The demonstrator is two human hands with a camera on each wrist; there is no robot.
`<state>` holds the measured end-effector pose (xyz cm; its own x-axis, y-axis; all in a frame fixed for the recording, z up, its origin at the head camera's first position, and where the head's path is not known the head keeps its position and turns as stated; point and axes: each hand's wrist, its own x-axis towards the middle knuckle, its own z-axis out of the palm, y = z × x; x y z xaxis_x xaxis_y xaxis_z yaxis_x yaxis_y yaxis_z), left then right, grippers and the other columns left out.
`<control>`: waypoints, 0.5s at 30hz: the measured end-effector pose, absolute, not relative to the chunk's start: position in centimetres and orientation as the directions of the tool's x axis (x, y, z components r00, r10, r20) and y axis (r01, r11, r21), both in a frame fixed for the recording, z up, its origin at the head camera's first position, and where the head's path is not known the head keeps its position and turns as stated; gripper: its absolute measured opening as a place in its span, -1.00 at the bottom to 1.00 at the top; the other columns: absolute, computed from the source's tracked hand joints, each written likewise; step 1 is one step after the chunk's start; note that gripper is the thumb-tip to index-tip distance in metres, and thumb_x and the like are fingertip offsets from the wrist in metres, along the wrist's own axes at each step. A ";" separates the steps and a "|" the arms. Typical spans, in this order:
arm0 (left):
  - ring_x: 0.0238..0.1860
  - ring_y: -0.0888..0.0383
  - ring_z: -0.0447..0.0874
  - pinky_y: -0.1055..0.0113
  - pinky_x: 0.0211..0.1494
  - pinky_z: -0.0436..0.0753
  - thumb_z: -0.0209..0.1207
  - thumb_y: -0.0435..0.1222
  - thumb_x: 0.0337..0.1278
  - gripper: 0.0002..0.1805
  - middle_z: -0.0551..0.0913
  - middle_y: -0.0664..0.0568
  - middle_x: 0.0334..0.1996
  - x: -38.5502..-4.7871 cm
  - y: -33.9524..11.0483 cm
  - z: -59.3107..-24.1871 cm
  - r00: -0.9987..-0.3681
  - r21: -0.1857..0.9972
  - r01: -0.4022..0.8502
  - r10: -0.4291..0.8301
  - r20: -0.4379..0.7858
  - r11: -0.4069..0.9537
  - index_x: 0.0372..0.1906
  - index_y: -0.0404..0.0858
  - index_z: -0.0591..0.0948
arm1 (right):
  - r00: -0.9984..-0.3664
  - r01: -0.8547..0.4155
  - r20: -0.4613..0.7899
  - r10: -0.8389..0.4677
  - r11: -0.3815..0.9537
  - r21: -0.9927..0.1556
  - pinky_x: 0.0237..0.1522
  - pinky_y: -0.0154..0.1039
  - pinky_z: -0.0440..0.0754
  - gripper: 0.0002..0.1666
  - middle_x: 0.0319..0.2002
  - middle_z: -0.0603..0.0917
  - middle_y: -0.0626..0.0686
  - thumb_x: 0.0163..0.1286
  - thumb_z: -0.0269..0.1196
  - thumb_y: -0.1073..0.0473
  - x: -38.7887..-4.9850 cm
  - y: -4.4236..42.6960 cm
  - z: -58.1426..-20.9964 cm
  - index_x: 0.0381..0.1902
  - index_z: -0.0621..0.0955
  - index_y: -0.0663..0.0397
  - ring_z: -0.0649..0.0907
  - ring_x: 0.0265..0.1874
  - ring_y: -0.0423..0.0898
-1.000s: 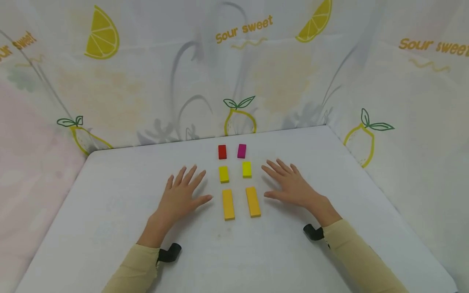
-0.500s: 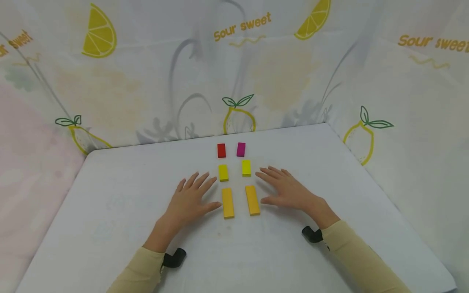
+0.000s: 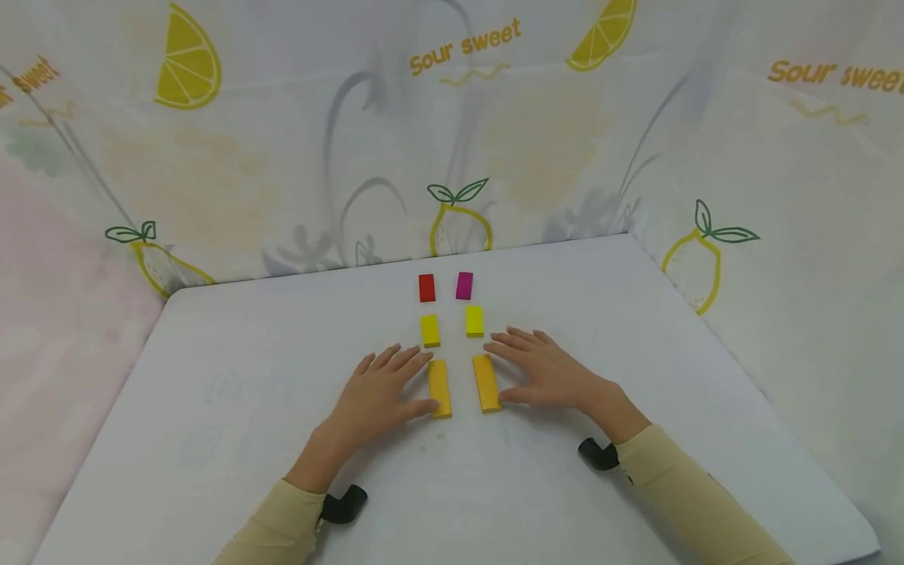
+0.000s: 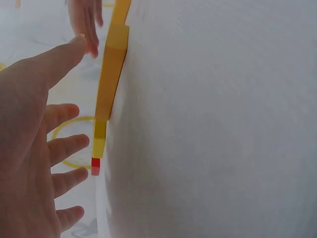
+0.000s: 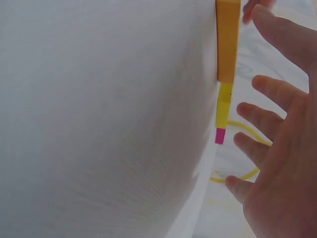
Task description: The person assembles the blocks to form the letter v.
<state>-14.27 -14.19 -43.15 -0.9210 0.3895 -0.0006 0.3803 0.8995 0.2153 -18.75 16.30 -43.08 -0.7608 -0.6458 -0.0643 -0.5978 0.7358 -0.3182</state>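
Two long orange blocks lie side by side on the white table: the left orange block (image 3: 440,389) and the right orange block (image 3: 486,384). My left hand (image 3: 377,399) hovers at the left one, its fingers spread and its thumb tip overlapping the block's near end in the head view. Beside the right one is my right hand (image 3: 547,369), fingers extended and thumb near the block's edge. In both wrist views the hands are above the tabletop with nothing gripped. Whether either fingertip touches its block I cannot tell.
Beyond the orange blocks lie a left yellow block (image 3: 430,331) and a right yellow block (image 3: 474,322). Farther back are a red block (image 3: 427,288) and a magenta block (image 3: 464,286). A lemon-printed cloth (image 3: 297,157) rises behind the white table (image 3: 212,392).
Both hands have moved inward and nearer to the two orange blocks, the left hand farther than the right. The blocks have stayed in place on the table.
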 end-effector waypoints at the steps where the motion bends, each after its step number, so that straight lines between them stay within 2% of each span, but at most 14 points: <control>1: 0.52 -0.13 0.21 -0.26 0.47 0.20 0.17 0.33 0.09 -0.14 0.35 0.04 0.48 -14.3 -14.1 -43.2 -0.919 0.211 0.385 0.394 -0.001 0.899 0.48 0.12 0.31 | -0.761 -0.595 -0.068 -0.645 0.737 -0.321 0.51 0.29 0.02 -0.09 0.55 0.23 -0.04 0.29 0.24 -0.34 -18.7 16.2 -43.1 0.52 0.24 -0.29 0.12 0.58 0.09; 9: 0.51 -0.11 0.24 -0.22 0.48 0.22 0.17 0.40 0.00 -0.12 0.36 0.07 0.47 -14.3 -13.5 -43.6 -0.913 0.209 0.396 0.408 -0.013 0.894 0.43 0.13 0.38 | -0.756 -0.586 -0.090 -0.648 0.732 -0.348 0.51 0.29 -0.01 -0.13 0.51 0.30 -0.09 0.28 0.27 -0.31 -18.2 15.7 -42.9 0.49 0.30 -0.32 0.14 0.58 0.07; 15: 0.50 -0.05 0.27 -0.19 0.50 0.22 0.23 0.38 -0.04 -0.21 0.37 0.13 0.46 -14.4 -13.1 -43.7 -0.912 0.211 0.394 0.408 -0.030 0.895 0.27 0.07 0.49 | -0.739 -0.615 -0.077 -0.669 0.717 -0.328 0.51 0.29 0.00 -0.18 0.51 0.32 -0.10 0.29 0.29 -0.24 -18.2 15.5 -42.9 0.46 0.35 -0.20 0.14 0.58 0.05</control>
